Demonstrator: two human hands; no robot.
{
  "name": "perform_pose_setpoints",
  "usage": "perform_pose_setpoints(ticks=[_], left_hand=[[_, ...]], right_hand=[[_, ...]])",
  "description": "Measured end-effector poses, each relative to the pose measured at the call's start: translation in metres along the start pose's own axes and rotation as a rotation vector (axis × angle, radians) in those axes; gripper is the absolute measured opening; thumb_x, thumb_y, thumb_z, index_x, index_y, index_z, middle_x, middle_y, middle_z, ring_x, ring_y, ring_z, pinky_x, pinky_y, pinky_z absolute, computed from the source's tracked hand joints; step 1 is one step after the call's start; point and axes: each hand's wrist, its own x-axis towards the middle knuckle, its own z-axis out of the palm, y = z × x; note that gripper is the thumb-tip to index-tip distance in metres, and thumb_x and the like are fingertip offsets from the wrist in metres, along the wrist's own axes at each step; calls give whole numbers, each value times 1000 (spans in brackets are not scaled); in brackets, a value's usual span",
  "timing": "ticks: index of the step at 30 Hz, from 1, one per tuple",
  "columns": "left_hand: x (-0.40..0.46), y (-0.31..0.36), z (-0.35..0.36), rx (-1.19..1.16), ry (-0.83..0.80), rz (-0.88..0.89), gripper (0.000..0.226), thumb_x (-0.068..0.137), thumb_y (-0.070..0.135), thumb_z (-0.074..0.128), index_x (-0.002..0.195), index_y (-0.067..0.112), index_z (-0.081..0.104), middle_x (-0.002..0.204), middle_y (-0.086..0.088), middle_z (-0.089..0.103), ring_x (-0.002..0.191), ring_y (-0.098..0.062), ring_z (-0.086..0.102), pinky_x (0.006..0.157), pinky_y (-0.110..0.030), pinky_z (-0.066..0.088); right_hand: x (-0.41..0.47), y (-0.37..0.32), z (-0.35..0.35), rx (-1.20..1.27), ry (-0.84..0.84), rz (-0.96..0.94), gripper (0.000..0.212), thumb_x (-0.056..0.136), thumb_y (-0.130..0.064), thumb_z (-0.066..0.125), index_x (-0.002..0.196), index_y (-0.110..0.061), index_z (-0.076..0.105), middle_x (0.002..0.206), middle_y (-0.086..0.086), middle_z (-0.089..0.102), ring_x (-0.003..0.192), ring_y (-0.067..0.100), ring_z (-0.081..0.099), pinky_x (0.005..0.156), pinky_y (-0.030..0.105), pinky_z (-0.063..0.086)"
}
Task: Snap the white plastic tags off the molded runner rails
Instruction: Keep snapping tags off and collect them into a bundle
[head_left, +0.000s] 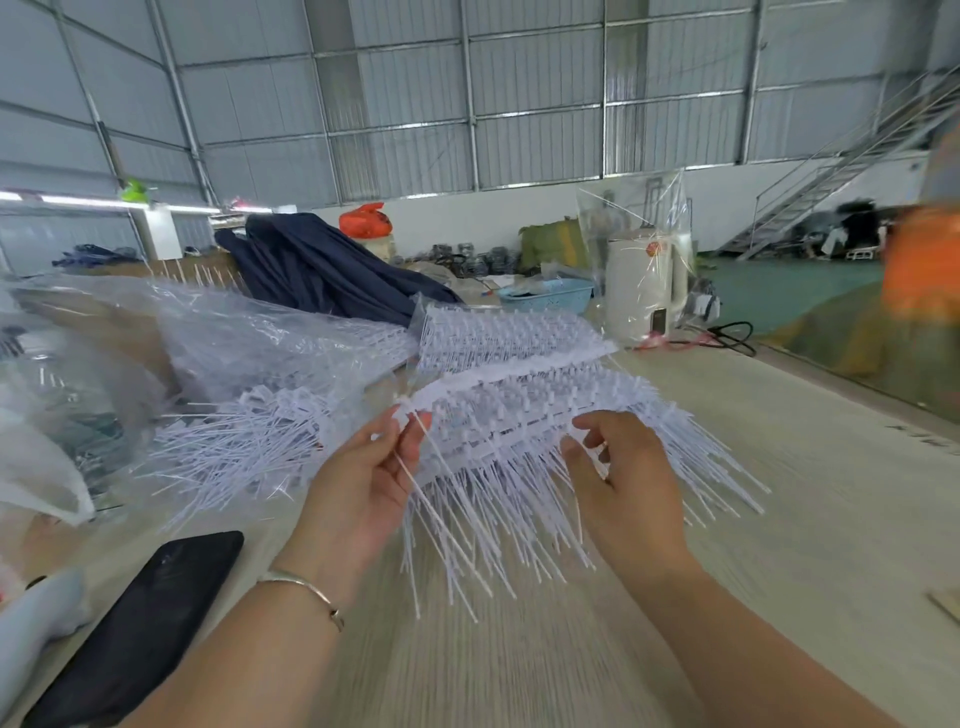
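Head view, read from the left. Clear plastic bags (67, 374) lie crumpled at the left edge of the table (779, 467), and a dark phone (140, 629) rests face down near the front corner. Beside the bags sits a loose heap of white tags (239, 441), lying at all angles and, by the look of them, already off their rails.

The left hand (363, 478) pinches one or two thin tag stems between thumb and fingertips at the left end of the bundle; a thin bracelet (306, 592) circles that wrist. Between the hands, a stacked bundle of runner rails (519, 410) is held just above the table, tags hanging from it in a dense fringe towards the person. More rails lie flat behind it on the table.

The right hand (618, 467) has its fingers curled at the right end of the bundle; whether they actually grip the rail or only rest against the fringe cannot be told from this angle.

Assessment: the bundle appears very light. The rails look stiff enough to act as a spine; the stems look thin and springy and would likely flex rather than break if pulled at the tip. Hold is best taken on the rail itself, with the other hand close to the root of the stem, so a short twist snaps the joint. The smooth stems may slip and tangle.

A white kettle (644, 291) in a clear wrapper stands further right, well apart.
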Motion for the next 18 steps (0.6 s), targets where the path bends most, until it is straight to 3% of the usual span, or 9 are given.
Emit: perform_pose_setpoints(ticks=[3,7,9,11,13,14,15,17,18], left_hand=[[2,4,-9,-138,40,-34,23,96,-5,45,116,-5,57,90,-19,72,67,-12,72,53,-15,54],[5,2,-28,-148,93,-59,30,95,-5,46,124,-4,54,111,-20,67,63,-12,70,50,-14,52],[6,1,-37,-79,97,-124,25,95,-5,46,117,-3,57,100,-17,70,62,-12,70,44,-13,49],[6,0,-40,23,77,-179,18,94,-6,46,105,-2,59,83,-15,73,60,-11,70,40,-13,46],[6,-1,-40,131,60,-178,14,93,-7,48,100,-2,59,77,-14,73,59,-11,70,39,-14,45],[5,-2,-38,189,53,-168,12,92,-7,50,96,-2,60,76,-14,73,57,-11,69,39,-14,45],[4,-4,-37,251,41,-158,11,91,-6,52,90,-1,63,74,-13,72,54,-10,67,39,-13,44],[1,-8,-35,358,-1,-133,16,90,-3,56,80,0,68,69,-11,70,48,-7,62,38,-14,43],[0,-9,-34,388,-22,-117,16,89,-2,57,78,1,68,68,-10,69,46,-7,59,38,-14,42]], right_hand=[[-1,2,3,-107,-77,109,42,95,-41,51,131,-20,48,124,0,50,118,18,44,87,34,42],[-3,6,4,-191,-247,232,60,93,-42,53,145,-20,30,143,5,39,131,26,37,100,42,40],[-3,10,5,-227,-292,212,64,93,-38,54,147,-22,24,143,4,39,131,25,37,100,41,41],[-2,14,6,-220,-331,222,67,92,-34,55,148,-24,21,132,2,50,118,21,51,89,36,48],[-2,16,7,-141,-395,300,66,90,-34,56,147,-26,24,96,-6,63,82,9,63,63,25,47],[-1,18,9,-94,-418,359,63,89,-35,58,145,-26,28,83,-8,63,69,6,62,56,22,41],[0,19,10,-34,-425,408,58,88,-36,60,140,-24,37,82,-7,63,69,8,62,58,21,39],[2,25,11,105,-372,455,27,83,-36,67,102,-21,57,79,-3,57,68,18,56,66,25,35],[3,26,10,200,-331,462,25,80,-34,70,79,-19,51,66,-3,47,59,18,45,63,26,31]])
